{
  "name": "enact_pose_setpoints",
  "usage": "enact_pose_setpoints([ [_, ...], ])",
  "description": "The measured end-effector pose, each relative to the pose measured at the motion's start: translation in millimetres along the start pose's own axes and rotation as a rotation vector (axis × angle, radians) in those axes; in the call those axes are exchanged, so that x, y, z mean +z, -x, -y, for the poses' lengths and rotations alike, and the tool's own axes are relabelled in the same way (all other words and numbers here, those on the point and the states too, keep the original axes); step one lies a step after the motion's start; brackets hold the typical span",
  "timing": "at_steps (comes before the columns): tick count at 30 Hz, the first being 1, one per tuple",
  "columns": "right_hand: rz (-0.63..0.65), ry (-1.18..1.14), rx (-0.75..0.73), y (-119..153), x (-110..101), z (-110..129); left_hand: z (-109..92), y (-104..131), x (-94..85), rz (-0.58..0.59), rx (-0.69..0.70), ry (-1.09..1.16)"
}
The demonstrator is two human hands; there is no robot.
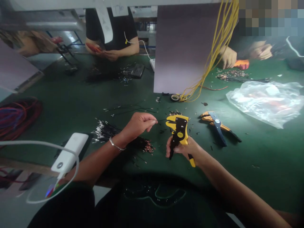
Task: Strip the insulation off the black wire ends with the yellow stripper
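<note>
In the head view, my only feed, I have the left hand (143, 123) with thumb and forefinger pinched together on the tip of a thin black wire (162, 120), which reaches from those fingertips toward the stripper's nose; I cannot tell whether it has entered the jaws. I judge the grip is that fine because the strand is slim and must point straight. The right hand (181, 146) has its fingers wrapped round the handles of a yellow-and-black wire stripper (180, 125), head up and nose turned to the left fingers, presumably so wire and tool meet with little reach. Its jaws look slightly parted, and the handles stand spread within the grasp. Under the left wrist, just behind those pinching fingers, lies a bundle of black wires (105, 130), probably kept there for easy picking. Beyond the stripper's nose, farther out than the right fingers, small scraps (175, 113) are heaped; I read them as offcuts dropping where the tool works. To the right of the right hand's fingers, well apart, a second wire stripper (217, 123) rests on the green table (251, 183), seemingly laid aside as a spare.
</note>
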State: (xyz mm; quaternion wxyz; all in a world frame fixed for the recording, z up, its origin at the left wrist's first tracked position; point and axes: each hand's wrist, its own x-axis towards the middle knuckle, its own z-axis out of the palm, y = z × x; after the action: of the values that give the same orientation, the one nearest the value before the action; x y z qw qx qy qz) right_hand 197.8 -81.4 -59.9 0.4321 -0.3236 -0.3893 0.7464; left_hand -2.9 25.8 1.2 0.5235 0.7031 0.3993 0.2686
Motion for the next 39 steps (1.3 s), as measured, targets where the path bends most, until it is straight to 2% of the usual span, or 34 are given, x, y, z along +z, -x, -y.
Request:
enact_pose_setpoints([
  [7,0.094,-0.064,0.012,9,9,-2,3,7,-11.0,0.148,-0.14,0.178],
  [12,0.182,-0.081,0.068,13,11,-10,5,19,-7.6,0.193,-0.161,0.227],
  [25,0.17,-0.031,0.126,19,16,-20,8,26,-5.2,0.23,-0.27,0.248],
  [39,0.144,-0.087,0.149,18,22,-16,10,28,-8.0,0.273,-0.322,0.276],
])
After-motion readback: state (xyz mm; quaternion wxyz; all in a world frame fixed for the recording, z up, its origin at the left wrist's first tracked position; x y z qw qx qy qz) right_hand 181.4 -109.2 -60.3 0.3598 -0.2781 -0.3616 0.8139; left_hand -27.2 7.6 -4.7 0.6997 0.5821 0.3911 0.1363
